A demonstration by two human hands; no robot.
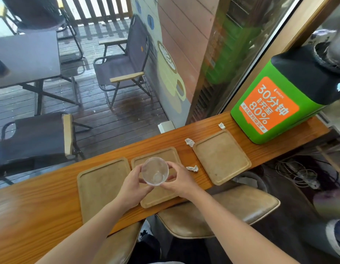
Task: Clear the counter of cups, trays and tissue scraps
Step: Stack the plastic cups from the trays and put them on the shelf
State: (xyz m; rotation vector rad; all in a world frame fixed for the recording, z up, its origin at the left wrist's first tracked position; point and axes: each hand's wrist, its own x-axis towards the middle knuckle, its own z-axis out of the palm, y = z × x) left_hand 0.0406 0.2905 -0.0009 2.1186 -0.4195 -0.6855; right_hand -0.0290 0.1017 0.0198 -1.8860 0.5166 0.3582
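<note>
A clear plastic cup [154, 173] is held upright above the middle wooden tray [155, 197], gripped from both sides by my left hand [134, 184] and my right hand [177, 180]. It looks empty. A second wooden tray [100, 187] lies to the left and a third tray [221, 157] to the right, all on the wooden counter [32, 216]. Three crumpled tissue scraps lie on the counter: one [192, 168] between the middle and right trays, one [189, 142] at the right tray's far corner, one [221, 125] farther back.
A green and orange power-bank station [275, 107] stands on the counter's right end. Two padded stools [218, 210] sit below the counter's near edge. A window behind the counter looks onto a deck with folding chairs [123, 61] and a table. Cables lie on the floor at right.
</note>
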